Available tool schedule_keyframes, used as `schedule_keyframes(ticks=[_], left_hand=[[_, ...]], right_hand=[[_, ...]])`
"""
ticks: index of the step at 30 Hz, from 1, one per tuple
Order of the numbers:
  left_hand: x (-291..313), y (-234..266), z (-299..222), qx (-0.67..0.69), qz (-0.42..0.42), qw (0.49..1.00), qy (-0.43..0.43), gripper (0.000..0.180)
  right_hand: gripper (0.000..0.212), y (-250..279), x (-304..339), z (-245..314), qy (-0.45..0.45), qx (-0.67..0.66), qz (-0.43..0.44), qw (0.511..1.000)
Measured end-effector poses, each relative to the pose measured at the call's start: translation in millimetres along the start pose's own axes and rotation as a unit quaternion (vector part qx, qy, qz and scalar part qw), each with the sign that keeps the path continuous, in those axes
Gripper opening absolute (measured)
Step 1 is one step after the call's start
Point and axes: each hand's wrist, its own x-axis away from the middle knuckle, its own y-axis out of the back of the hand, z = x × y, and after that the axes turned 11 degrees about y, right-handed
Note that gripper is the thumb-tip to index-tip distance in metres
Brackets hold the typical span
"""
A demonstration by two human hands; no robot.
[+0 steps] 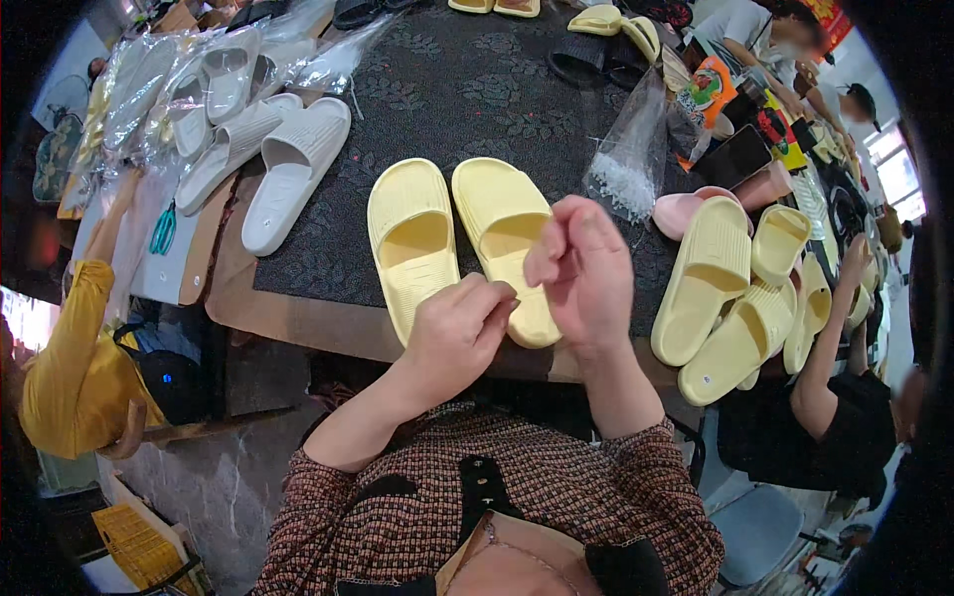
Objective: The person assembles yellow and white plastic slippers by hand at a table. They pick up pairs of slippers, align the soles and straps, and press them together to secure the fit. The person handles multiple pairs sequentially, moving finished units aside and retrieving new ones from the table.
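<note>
**Hands paused over a yellow pair at the table edge**

Slippers are what I have in front of me: a pair of pale yellow slides (pixel 462 243) lying side by side, soles down, on the dark patterned mat (pixel 447 89), toes toward me and close to the near edge of the table (pixel 298 323). Both hands are raised just above them. My left hand (pixel 457 333) is curled, thumb and fingers pinched together near the toe of the right-hand slide; my right hand (pixel 586 263) is loosely cupped, fingertips drawn in toward the thumb. Something small may be pinched between them, but I cannot tell from this view what it is, or whether there is anything at all.

As for progress, I judge this pair is laid out and matched but not bagged. Loose work remains: a white pair (pixel 268 164) lies bare on the mat to the left, and a row of yellow slides (pixel 735 298) leans at the right, beside a pink one (pixel 686 211).

Containers are all clear plastic bags. Those at the far left (pixel 169 89) already hold pale slippers. One standing bag (pixel 626 159) right of my pair looks nearly empty, apart from a whitish patch low inside.

Other people sit at both sides, one in a yellow sleeve (pixel 70 338).
</note>
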Motion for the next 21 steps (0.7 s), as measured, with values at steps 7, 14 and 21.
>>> schedule_keyframes(ticks=[7,14,21], left_hand=[[17,44,10,-0.242,-0.05,0.962,-0.113,0.018],[34,53,30,-0.298,-0.017,0.946,-0.128,0.025],[37,55,35,-0.303,0.009,0.948,-0.098,0.027]], right_hand=[[0.021,59,-29,44,0.151,0.121,-0.038,0.98],[0.02,77,8,50,-0.073,0.459,0.043,0.885],[0.019,82,39,50,-0.191,0.546,0.124,0.806]])
